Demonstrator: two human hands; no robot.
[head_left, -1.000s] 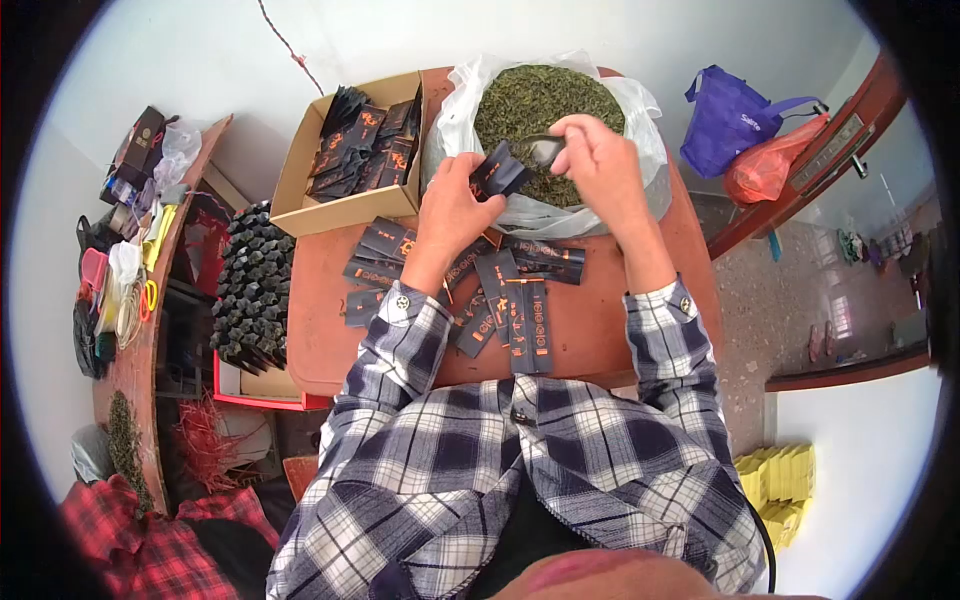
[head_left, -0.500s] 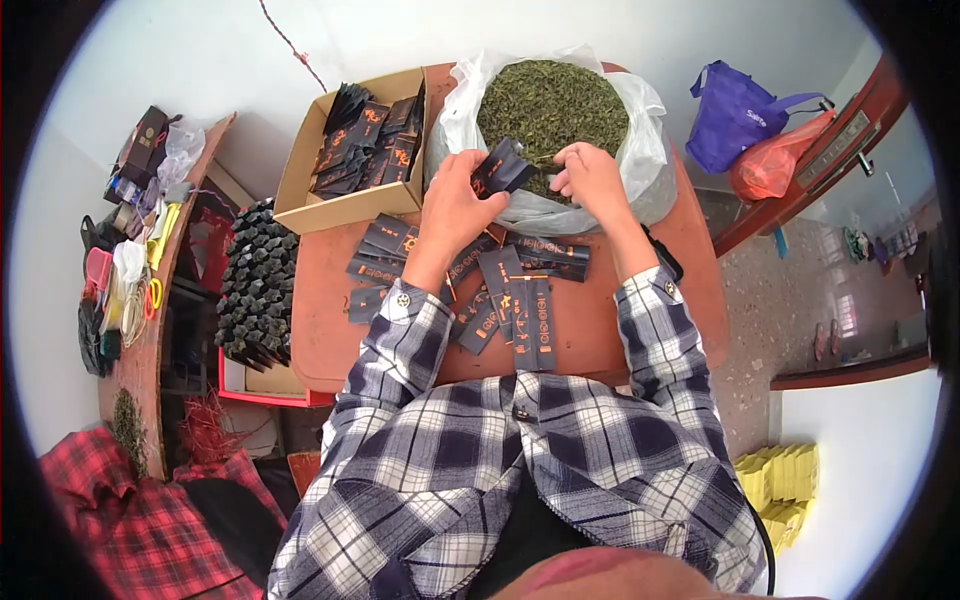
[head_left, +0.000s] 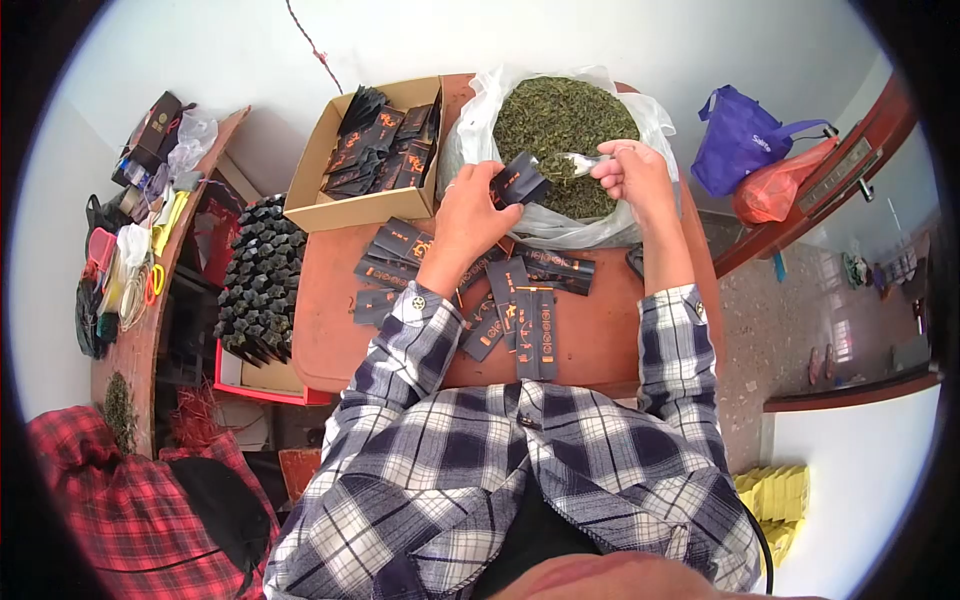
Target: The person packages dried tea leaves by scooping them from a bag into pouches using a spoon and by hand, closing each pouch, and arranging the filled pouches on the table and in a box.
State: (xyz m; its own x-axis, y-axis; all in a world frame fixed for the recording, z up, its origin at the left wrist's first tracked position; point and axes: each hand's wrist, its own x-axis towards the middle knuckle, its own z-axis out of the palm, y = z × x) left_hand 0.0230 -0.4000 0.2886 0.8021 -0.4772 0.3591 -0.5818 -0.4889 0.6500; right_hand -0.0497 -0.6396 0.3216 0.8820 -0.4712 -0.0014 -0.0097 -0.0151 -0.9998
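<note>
A small black pouch (head_left: 523, 182) with orange print is pinched in my left hand (head_left: 468, 215), tilted with its mouth toward the right. My right hand (head_left: 640, 180) grips the handle of a shiny metal spoon (head_left: 584, 162), and its bowl carries dried green leaves close to the pouch's mouth. Both are above a heap of dried leaves (head_left: 565, 110) in a clear plastic bag (head_left: 655, 125). Below my wrists, several flat black pouches (head_left: 535, 325) lie overlapping on the reddish table (head_left: 335, 340).
A cardboard box (head_left: 365, 212) full of black pouches stands left of the bag. Farther left are a red box (head_left: 228, 372) with many dark packets and a cluttered shelf (head_left: 128, 345). A purple bag (head_left: 738, 145) hangs at right; yellow packs (head_left: 775, 500) are stacked below.
My right hand has moved right and drawn back from the pouch; the spoon with leaves now shows clearly. The left hand still holds the pouch, turned slightly. The whole view has shifted a little.
</note>
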